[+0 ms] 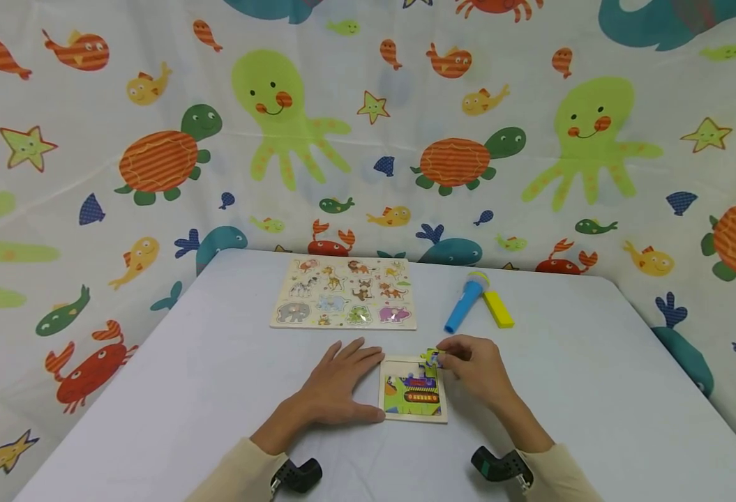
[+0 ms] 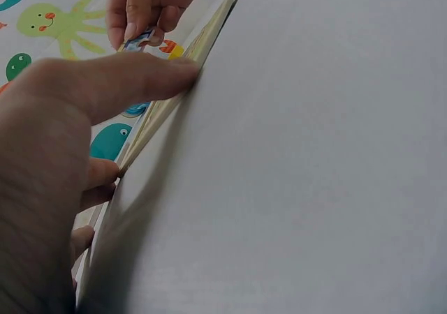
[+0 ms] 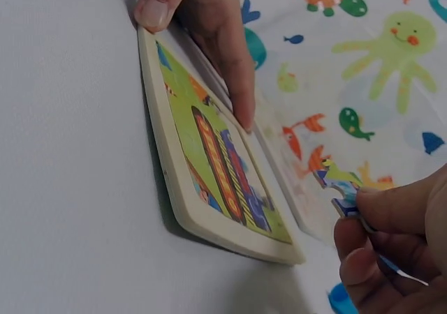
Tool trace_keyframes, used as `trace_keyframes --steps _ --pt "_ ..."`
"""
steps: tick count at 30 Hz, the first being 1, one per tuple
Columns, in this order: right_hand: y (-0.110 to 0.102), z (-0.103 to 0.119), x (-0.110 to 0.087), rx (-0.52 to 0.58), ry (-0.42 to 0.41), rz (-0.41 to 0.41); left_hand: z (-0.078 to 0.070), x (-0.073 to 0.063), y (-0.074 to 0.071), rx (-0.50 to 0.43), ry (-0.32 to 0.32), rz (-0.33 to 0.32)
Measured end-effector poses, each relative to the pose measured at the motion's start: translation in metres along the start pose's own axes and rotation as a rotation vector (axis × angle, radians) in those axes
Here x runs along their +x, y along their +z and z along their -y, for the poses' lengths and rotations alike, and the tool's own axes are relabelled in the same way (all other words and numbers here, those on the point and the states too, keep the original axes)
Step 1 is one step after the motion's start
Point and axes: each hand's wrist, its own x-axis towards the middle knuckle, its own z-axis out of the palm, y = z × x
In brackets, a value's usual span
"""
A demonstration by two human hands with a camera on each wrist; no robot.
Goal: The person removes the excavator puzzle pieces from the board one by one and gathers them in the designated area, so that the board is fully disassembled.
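Note:
A small jigsaw puzzle in a pale wooden frame (image 1: 418,419) lies on the table, its lower part filled with a green picture of a tracked vehicle. My left hand (image 1: 339,387) has its fingers spread, with the thumb and a fingertip touching the frame's left side. Between thumb and fingers my right hand (image 1: 481,369) pinches a jigsaw piece (image 1: 430,358) above the frame's upper right corner. In the right wrist view that piece (image 3: 340,183) appears apart from the frame, blue and yellow-green with a rounded notch. Part of it is hidden by the fingers.
Behind the frame lies a wooden animal puzzle board (image 1: 342,324). To its right are a blue toy microphone (image 1: 464,307) and a yellow block (image 1: 498,309). A white cloth covers the table (image 1: 217,390), and a sea-animal curtain (image 1: 368,153) hangs at the back.

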Motion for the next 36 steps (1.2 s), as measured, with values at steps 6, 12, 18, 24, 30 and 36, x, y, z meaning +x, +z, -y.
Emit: trace_keyframes --steps 6,12,18,24,30,36 --pt "-0.012 -0.003 -0.001 0.019 0.039 -0.007 0.000 0.000 0.000 0.003 0.001 -0.002" --pt "-0.026 -0.009 -0.002 -0.006 0.050 -0.029 0.000 0.000 -0.001 0.013 0.004 -0.007" --pt "-0.039 -0.020 -0.006 -0.013 0.071 -0.021 0.000 -0.001 -0.001 0.003 -0.002 -0.001" --pt "-0.049 -0.028 -0.008 -0.032 0.054 -0.047 0.000 -0.002 -0.001 0.000 -0.007 0.001" --pt "-0.056 -0.033 -0.009 -0.027 0.052 -0.051 0.001 -0.002 0.000 -0.001 -0.001 -0.005" --pt "-0.065 -0.040 -0.009 0.012 0.113 -0.051 0.001 -0.001 -0.001 -0.003 0.006 -0.007"
